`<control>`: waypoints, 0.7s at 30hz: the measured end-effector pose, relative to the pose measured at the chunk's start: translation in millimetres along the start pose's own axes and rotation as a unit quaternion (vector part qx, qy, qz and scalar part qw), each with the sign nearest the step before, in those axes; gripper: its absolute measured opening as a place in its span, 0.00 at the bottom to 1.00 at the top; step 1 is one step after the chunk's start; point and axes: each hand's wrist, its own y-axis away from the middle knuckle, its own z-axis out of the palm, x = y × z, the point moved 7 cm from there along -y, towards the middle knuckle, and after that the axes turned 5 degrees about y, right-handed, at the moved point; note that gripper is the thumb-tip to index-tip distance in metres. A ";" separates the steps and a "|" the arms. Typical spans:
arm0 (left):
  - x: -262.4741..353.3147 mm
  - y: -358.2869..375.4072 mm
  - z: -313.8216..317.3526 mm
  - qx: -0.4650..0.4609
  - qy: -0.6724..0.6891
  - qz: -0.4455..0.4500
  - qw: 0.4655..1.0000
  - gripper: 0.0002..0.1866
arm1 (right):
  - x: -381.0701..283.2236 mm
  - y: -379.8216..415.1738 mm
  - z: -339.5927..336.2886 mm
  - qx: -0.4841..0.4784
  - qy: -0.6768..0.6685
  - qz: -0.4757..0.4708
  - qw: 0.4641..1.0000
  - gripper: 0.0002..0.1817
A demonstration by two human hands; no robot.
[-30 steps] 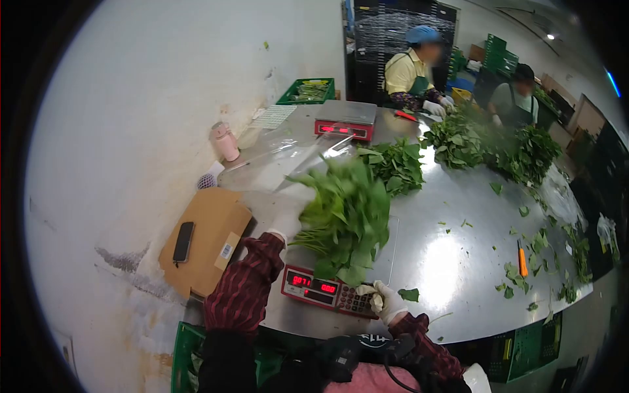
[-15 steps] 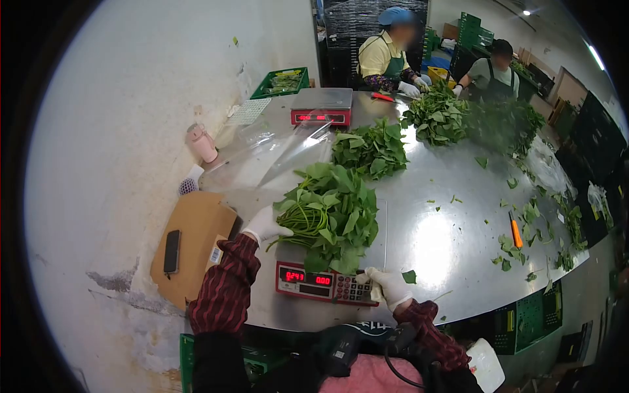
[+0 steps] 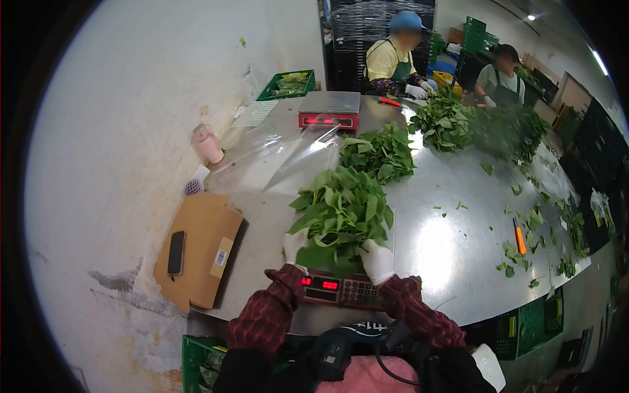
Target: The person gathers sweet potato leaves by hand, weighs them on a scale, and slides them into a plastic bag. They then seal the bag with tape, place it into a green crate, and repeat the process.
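A large bunch of leafy greens (image 3: 344, 206) lies over the plate of a red scale (image 3: 341, 291), whose lit display is partly covered by my left wrist. White gloves cover both hands. My left hand (image 3: 296, 247) grips the near left side of the bunch, its fingertips tucked out of sight under leaves. At the near right side, my right hand (image 3: 378, 262) has its fingers closed on the edge of the leaves. Just beyond sits a second pile of greens (image 3: 380, 154).
Left are a cardboard box (image 3: 203, 245) with a phone (image 3: 176, 252), a pink bottle (image 3: 208, 144) and clear plastic bags (image 3: 268, 157). Another scale (image 3: 329, 111) stands farther back. An orange-handled knife (image 3: 519, 237) lies right among leaf scraps. Two co-workers handle greens across the table.
My left hand has moved right and nearer me along the bunch. My right hand has risen from the scale's keys to the leaves. The bunch has turned, hiding its stems.
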 end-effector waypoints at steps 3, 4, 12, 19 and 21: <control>32.3 7.8 -8.8 0.043 -0.044 0.033 0.998 0.22 | 7.9 15.8 -12.7 0.029 -0.021 -0.003 0.999 0.10; 29.9 7.6 -8.4 0.093 0.011 0.013 0.996 0.21 | 12.5 24.6 -5.6 0.032 -0.093 -0.021 0.995 0.09; 59.3 8.2 -28.9 0.090 -0.017 -0.005 0.996 0.20 | -46.3 93.9 -18.7 -0.100 -0.110 -0.196 0.969 0.09; 33.8 4.1 -14.6 -0.025 0.202 -0.022 0.979 0.32 | 15.0 98.9 3.1 -0.232 -0.316 0.175 0.903 0.08; 46.8 6.4 -40.4 -0.001 0.323 0.021 0.946 0.37 | 27.6 87.5 2.5 -0.148 -0.388 0.142 0.899 0.09</control>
